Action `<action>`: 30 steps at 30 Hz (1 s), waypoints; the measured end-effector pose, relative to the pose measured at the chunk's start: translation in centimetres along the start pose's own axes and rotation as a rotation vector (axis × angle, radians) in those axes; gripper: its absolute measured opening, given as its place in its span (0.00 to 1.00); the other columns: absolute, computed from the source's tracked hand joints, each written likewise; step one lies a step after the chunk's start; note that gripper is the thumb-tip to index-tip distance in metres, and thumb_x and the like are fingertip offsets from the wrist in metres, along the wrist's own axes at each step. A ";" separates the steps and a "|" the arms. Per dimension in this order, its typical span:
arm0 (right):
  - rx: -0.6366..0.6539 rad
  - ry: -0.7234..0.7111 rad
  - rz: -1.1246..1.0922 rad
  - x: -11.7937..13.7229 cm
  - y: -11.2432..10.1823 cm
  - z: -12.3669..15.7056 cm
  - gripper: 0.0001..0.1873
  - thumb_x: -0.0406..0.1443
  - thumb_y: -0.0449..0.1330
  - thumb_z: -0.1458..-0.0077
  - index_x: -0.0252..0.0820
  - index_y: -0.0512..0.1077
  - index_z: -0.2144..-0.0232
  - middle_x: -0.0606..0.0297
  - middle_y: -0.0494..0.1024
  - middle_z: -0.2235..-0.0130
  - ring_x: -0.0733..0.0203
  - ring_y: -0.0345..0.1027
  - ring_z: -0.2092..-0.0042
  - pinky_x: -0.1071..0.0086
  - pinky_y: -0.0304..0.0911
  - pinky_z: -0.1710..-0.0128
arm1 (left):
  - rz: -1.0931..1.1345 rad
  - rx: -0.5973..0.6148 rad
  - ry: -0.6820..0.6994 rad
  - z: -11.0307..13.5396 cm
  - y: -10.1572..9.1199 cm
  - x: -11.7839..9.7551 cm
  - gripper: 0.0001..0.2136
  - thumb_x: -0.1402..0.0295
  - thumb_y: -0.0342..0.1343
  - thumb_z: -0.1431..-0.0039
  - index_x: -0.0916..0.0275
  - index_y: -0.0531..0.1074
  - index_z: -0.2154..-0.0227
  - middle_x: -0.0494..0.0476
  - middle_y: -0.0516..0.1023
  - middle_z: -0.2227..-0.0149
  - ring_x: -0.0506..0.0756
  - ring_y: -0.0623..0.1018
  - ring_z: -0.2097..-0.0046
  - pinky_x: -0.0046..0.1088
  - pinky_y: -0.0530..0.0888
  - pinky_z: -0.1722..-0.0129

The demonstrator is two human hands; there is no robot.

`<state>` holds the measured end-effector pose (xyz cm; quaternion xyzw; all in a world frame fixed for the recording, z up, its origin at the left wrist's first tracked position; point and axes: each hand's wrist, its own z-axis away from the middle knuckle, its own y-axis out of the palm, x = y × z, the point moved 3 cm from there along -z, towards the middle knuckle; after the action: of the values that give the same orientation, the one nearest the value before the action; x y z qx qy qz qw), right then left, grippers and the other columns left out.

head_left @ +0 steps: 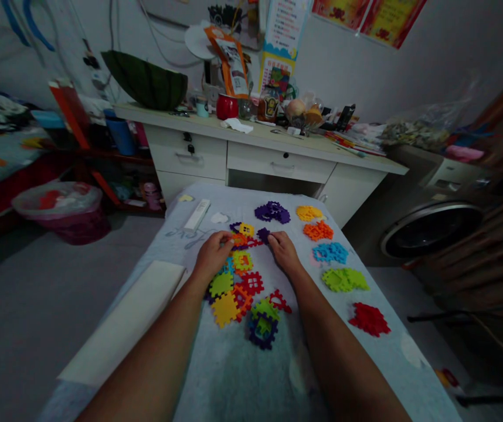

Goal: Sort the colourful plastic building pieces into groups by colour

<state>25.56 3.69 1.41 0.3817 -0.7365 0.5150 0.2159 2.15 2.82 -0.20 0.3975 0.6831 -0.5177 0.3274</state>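
A heap of mixed coloured plastic interlocking tiles (242, 287) lies in the middle of a pale blue cloth-covered table (234, 363). My left hand (211, 253) rests with curled fingers on the top of the heap, touching an orange tile (239, 239). My right hand (283, 249) pinches a purple tile (262, 234) at its fingertips. Along the right side lie sorted piles: purple (272, 212), yellow (308, 213), orange (318, 230), blue (330, 252), green (345, 279) and red (369, 319).
A white remote (197, 214) and a flat white board (123, 319) lie on the table's left side. A cluttered white desk (260, 146) stands behind, a washing machine (431, 231) to the right, a lined bin (60, 211) on the floor to the left.
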 end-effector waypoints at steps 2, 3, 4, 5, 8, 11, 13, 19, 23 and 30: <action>-0.021 0.044 -0.022 -0.4 0.1 -0.7 0.17 0.44 0.51 0.41 0.42 0.71 0.74 0.63 0.72 0.71 0.58 0.65 0.64 0.65 0.61 0.60 | -0.007 0.006 0.003 0.0 0.1 0.1 0.11 0.62 0.52 0.44 0.59 0.72 0.61 0.57 0.78 0.58 0.57 0.77 0.55 0.36 0.72 0.51; -0.027 0.083 -0.058 -0.6 0.1 -1.0 0.17 0.44 0.52 0.42 0.41 0.70 0.75 0.65 0.70 0.73 0.59 0.64 0.66 0.66 0.61 0.62 | -0.016 0.004 0.003 0.0 0.1 0.1 0.11 0.63 0.52 0.44 0.59 0.72 0.61 0.57 0.78 0.58 0.57 0.77 0.55 0.36 0.72 0.52; -0.041 0.133 -0.105 -0.9 0.3 -1.4 0.15 0.44 0.52 0.43 0.41 0.70 0.75 0.67 0.69 0.75 0.60 0.64 0.68 0.67 0.61 0.65 | -0.026 0.000 0.006 0.0 0.2 0.1 0.10 0.63 0.52 0.45 0.59 0.72 0.62 0.57 0.77 0.58 0.57 0.77 0.55 0.36 0.72 0.52; -0.067 0.190 -0.156 -1.1 0.4 -1.8 0.13 0.44 0.54 0.44 0.41 0.69 0.73 0.69 0.68 0.75 0.62 0.63 0.71 0.68 0.60 0.68 | -0.038 -0.004 0.013 0.0 0.2 0.1 0.10 0.64 0.52 0.45 0.59 0.73 0.61 0.57 0.77 0.58 0.57 0.77 0.55 0.37 0.72 0.51; -0.169 0.347 -0.285 -1.4 0.9 -3.3 0.09 0.39 0.58 0.50 0.42 0.66 0.66 0.74 0.66 0.74 0.66 0.62 0.77 0.71 0.59 0.76 | -0.066 -0.010 0.030 0.1 0.2 0.0 0.10 0.64 0.53 0.45 0.60 0.73 0.61 0.58 0.76 0.58 0.57 0.76 0.55 0.37 0.72 0.52; -0.208 0.432 -0.349 -1.3 1.8 -5.3 0.13 0.35 0.59 0.53 0.44 0.61 0.63 0.76 0.64 0.73 0.68 0.63 0.80 0.74 0.57 0.82 | -0.088 -0.017 0.034 0.1 0.3 0.0 0.10 0.64 0.53 0.45 0.60 0.73 0.61 0.57 0.75 0.57 0.57 0.76 0.56 0.36 0.72 0.53; -0.224 0.463 -0.368 -1.1 2.4 -6.8 0.14 0.33 0.59 0.54 0.45 0.60 0.64 0.77 0.63 0.74 0.67 0.64 0.80 0.74 0.57 0.83 | -0.100 -0.021 0.040 0.2 0.3 -0.1 0.09 0.65 0.54 0.45 0.60 0.73 0.61 0.57 0.75 0.58 0.56 0.76 0.56 0.36 0.71 0.52; -0.200 0.404 -0.380 -0.9 4.2 -10.7 0.10 0.28 0.56 0.56 0.45 0.62 0.70 0.75 0.66 0.74 0.65 0.69 0.77 0.72 0.65 0.78 | -0.119 -0.012 0.042 0.2 0.2 -0.4 0.08 0.66 0.54 0.44 0.59 0.73 0.62 0.56 0.75 0.58 0.56 0.76 0.57 0.35 0.71 0.52; -0.182 0.421 -0.385 -1.0 5.5 -11.7 0.10 0.26 0.55 0.57 0.44 0.64 0.69 0.76 0.67 0.75 0.67 0.69 0.76 0.74 0.65 0.77 | -0.126 -0.017 0.047 0.2 0.1 -0.7 0.08 0.67 0.54 0.45 0.59 0.73 0.62 0.55 0.75 0.59 0.56 0.76 0.57 0.34 0.72 0.53; -0.143 0.354 -0.220 -1.5 5.6 -11.9 0.14 0.27 0.56 0.57 0.41 0.71 0.65 0.69 0.76 0.70 0.63 0.73 0.69 0.71 0.70 0.66 | -0.137 -0.028 0.051 0.3 0.1 -0.6 0.08 0.66 0.54 0.45 0.59 0.73 0.63 0.55 0.75 0.59 0.56 0.76 0.57 0.34 0.71 0.54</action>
<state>21.20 16.17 1.54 0.3472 -0.6757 0.4940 0.4229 2.56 2.44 0.14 0.3581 0.7241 -0.5190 0.2793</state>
